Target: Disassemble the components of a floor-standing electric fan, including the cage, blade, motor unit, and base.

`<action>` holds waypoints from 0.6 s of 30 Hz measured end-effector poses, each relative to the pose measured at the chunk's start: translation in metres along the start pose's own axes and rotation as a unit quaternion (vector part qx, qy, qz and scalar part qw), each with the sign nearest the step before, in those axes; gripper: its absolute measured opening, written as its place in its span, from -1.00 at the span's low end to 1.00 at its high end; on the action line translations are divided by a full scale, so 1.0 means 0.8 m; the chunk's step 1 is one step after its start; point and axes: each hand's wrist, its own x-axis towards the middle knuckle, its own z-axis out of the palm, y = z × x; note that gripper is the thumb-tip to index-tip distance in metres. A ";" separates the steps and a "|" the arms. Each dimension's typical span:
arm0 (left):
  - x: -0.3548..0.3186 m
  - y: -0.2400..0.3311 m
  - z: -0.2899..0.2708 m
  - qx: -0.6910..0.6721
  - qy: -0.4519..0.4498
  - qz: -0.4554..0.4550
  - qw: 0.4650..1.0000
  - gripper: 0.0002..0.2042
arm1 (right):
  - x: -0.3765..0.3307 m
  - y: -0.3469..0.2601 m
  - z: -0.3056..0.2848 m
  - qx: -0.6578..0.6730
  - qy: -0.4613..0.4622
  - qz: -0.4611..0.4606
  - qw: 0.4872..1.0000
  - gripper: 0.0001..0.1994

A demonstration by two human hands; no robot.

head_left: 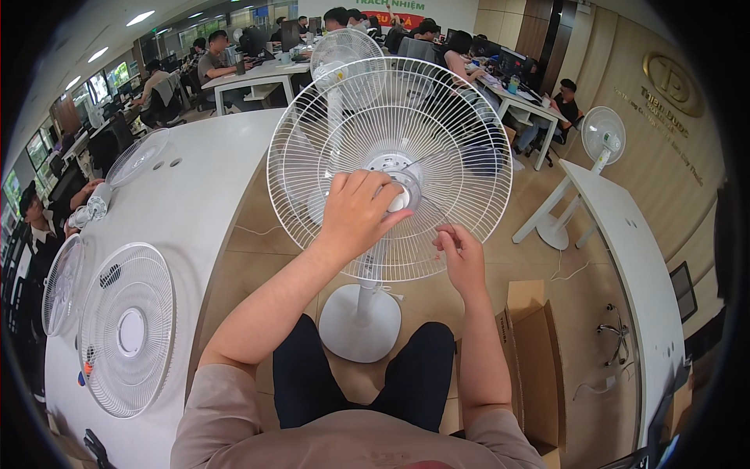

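Observation:
A white standing fan stands in front of me, its round wire rear grille (469,117) facing me without a front grille. My left hand (361,211) reaches to the hub, its fingers and thumb curled round a white round cap (400,198) there. Lower and to the right, my right hand (461,254) has thumb and fingertips pinched together in front of the grille. A thin edge, seemingly of a clear fan blade (434,209), runs from the hub to those fingertips. Between my knees the fan's white base (359,324) rests on the floor.
On the white table (211,187) at left lie a large wire grille (129,332) and other fan parts. A person's hand (87,191) is at its far-left edge. An open cardboard box (535,367) stands right of my legs. Another fan (603,137) stands by the right table (625,227).

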 end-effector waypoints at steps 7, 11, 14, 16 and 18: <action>-0.001 -0.002 0.003 -0.017 0.029 0.047 0.998 -0.61 | 0.013 0.007 -0.022 0.067 0.093 0.003 0.993 -0.85; -0.002 -0.005 0.001 -0.044 0.024 0.060 0.997 -0.62 | 0.028 -0.005 -0.026 -0.082 0.266 -0.150 0.949 -0.84; -0.004 -0.003 0.003 -0.047 0.022 0.066 0.997 -0.62 | 0.004 -0.007 -0.016 -0.142 0.342 -0.208 0.905 -0.86; -0.002 0.000 0.005 -0.053 0.022 0.069 0.996 -0.62 | -0.031 -0.004 0.005 -0.102 0.245 -0.136 0.955 -0.90; -0.004 0.000 0.006 -0.059 0.019 0.071 0.996 -0.62 | -0.042 -0.009 0.027 -0.057 0.143 -0.058 0.986 -0.93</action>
